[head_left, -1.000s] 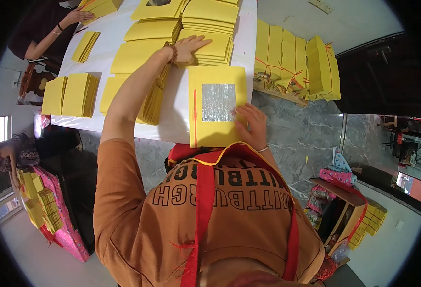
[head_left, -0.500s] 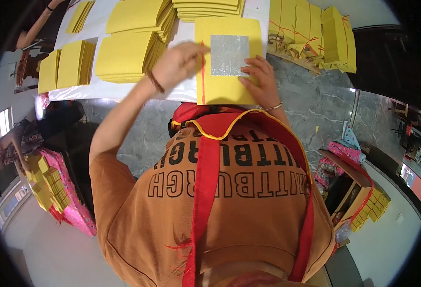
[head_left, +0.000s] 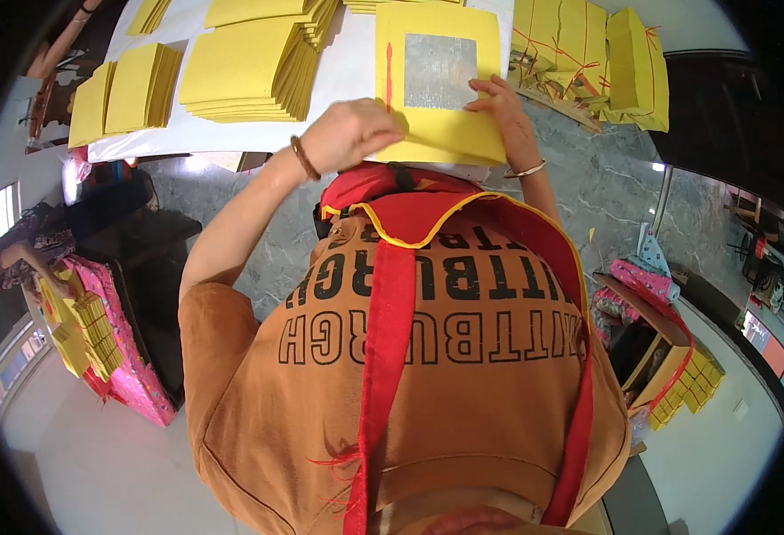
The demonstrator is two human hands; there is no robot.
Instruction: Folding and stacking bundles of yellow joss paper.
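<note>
In front of me at the table's near edge lies a yellow paper sheet (head_left: 445, 129) with a silver foil square (head_left: 441, 73) in its middle and a red streak (head_left: 389, 76) along its left side. The sheet's near edge is bent up a little. My left hand (head_left: 354, 134) is closed at its near left corner, with the fingers curled and thumb against the paper. Over the right edge curl the fingers of my right hand (head_left: 509, 116), two fingertips touching the foil's right side; the thumb is hidden.
Folded yellow paper stacks (head_left: 240, 76) cover the left of the white-covered table (head_left: 222, 141). Smaller folded bundles (head_left: 142, 89) stand at its left end. Yellow packs tied with red string (head_left: 579, 45) are at the far right. Another person's arm (head_left: 57, 40) shows far left.
My left hand has come down from the red streak to the sheet's near left corner. The sheet has shifted away, its near edge now bent up. My right hand has moved slightly right and away.
</note>
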